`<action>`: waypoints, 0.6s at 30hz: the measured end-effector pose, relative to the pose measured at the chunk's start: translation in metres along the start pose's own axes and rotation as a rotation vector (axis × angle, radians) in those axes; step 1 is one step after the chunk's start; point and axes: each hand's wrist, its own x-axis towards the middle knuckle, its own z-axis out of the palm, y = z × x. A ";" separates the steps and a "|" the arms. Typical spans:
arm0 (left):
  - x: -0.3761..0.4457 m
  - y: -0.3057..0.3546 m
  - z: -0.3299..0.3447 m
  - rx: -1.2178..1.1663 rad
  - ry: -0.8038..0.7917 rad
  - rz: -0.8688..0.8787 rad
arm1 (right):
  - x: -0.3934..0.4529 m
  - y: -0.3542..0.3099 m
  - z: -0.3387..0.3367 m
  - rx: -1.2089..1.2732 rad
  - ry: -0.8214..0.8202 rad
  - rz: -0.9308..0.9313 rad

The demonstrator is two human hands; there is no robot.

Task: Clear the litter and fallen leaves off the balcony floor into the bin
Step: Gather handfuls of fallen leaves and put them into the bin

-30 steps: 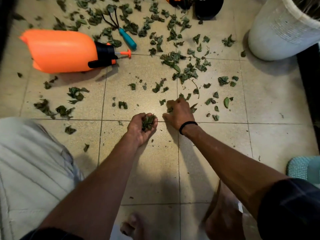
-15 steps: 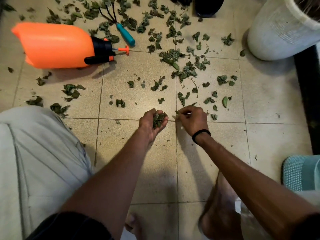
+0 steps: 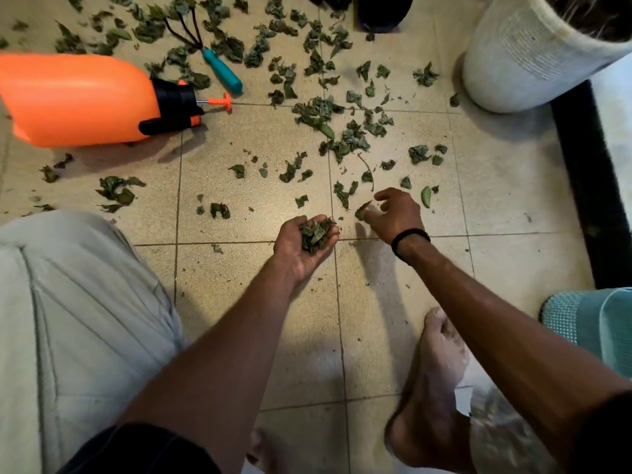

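Now gathering | left hand (image 3: 304, 244) cupped around leaf pile (image 3: 316, 234) | right hand (image 3: 393, 213) pinching one leaf (image 3: 362, 211) off floor (image 3: 506, 206) | next: drop it into left palm, reach farther.

The orange sprayer (image 3: 75, 99) lies on its side, blocking the floor's far left. Just right of its nozzle lies a teal-handled hand rake (image 3: 219, 68). Well right of the sprayer a white pot (image 3: 533, 59) closes the corner. Between sprayer and pot only scattered leaves (image 3: 345, 138) cover open tile (image 3: 496, 206); nearer than the sprayer, tile looks mostly bare.
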 end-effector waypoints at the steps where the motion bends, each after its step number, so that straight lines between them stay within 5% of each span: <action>1: 0.000 0.000 -0.003 -0.004 0.003 -0.002 | 0.005 0.001 0.004 -0.061 -0.066 -0.007; 4: 0.002 0.002 -0.010 -0.009 0.018 0.008 | 0.014 -0.005 0.020 -0.202 -0.177 -0.090; 18: -0.004 0.019 -0.028 -0.079 0.101 0.110 | -0.009 0.000 0.049 -0.588 -0.097 -0.630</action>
